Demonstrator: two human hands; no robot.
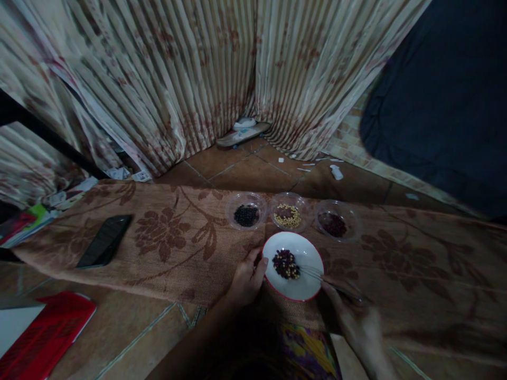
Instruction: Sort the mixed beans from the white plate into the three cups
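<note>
- While my left hand (246,279) pinches the white plate (307,293) by its rim, I judge it stiff and breakable.
- Right hand (352,311) fingers clamp the tweezers (317,274) over the plate's mixed beans (285,264): light, slippery; nip each centrally.

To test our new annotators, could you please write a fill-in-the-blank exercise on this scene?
1. The left bowl holds ____ beans.
2. The middle bowl holds ____ beans.
3. The right hand holds a thin tool over the ____-rimmed plate.
4. The phone lies ____ of the bowls.
Missing words: black; yellow; red; left.
</note>
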